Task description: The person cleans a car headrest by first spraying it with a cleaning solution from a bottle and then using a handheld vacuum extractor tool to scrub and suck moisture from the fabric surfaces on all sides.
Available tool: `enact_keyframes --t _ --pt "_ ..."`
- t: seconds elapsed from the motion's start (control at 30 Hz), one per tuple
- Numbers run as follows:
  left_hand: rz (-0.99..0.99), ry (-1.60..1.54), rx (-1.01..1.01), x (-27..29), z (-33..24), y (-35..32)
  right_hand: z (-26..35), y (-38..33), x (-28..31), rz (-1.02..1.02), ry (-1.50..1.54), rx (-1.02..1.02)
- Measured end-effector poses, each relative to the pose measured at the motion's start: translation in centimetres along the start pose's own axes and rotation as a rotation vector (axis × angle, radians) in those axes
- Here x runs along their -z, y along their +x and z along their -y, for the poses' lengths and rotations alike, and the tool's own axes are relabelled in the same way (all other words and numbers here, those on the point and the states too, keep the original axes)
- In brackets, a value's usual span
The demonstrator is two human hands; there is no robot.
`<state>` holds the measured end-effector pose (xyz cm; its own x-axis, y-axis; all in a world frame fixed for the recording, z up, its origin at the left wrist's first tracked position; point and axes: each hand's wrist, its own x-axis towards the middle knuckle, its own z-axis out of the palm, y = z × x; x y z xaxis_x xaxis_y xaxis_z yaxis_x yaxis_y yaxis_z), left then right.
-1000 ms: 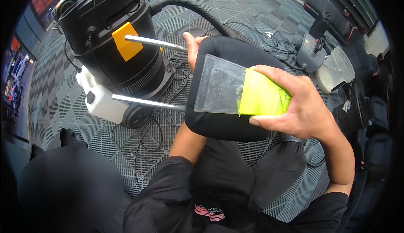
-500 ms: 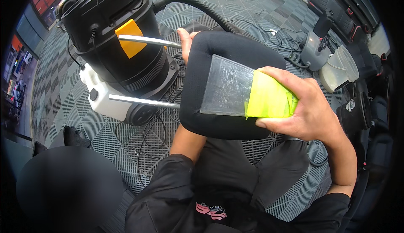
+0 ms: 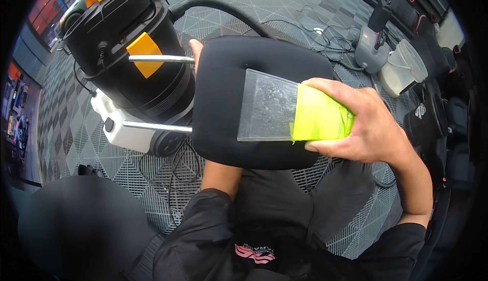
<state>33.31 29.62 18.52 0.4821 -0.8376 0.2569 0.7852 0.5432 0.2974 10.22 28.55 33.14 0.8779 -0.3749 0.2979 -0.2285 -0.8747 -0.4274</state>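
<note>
My right hand point(image 3: 370, 126) grips a clear flat nozzle point(image 3: 268, 106) by its end wrapped in yellow-green tape point(image 3: 318, 116). The nozzle's wide mouth lies flat on a black padded cushion point(image 3: 223, 77) held in front of me. My left hand point(image 3: 195, 52) supports that cushion from behind; only fingertips show over its far edge, and the forearm comes out below it.
A black canister vacuum point(image 3: 132, 52) with orange clips, a white base and two metal tubes stands on the grey tiled floor at left, its hose point(image 3: 223, 9) curving behind the cushion. A grey tool point(image 3: 373, 44) and a clear tank point(image 3: 404, 67) lie at right among cables.
The cushion and nozzle have come up closer to the camera. The nozzle has slid slightly right across the cushion, and the view has shifted toward the vacuum.
</note>
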Motion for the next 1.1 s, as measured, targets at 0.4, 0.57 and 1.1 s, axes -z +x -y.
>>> enact_keyframes --t 0.4,0.57,1.1 --pt "0.026 -0.008 -0.057 2.6 -1.6 -0.2 -0.6 -2.4 0.7 -0.027 0.013 -0.012" --pt "0.019 -0.016 -0.084 3.4 -2.7 -0.3 0.0 -3.6 1.0 -0.012 -0.016 -0.018" --pt "0.038 -0.009 -0.134 4.7 -4.7 -1.0 -0.1 -7.2 1.4 0.001 -0.041 -0.038"
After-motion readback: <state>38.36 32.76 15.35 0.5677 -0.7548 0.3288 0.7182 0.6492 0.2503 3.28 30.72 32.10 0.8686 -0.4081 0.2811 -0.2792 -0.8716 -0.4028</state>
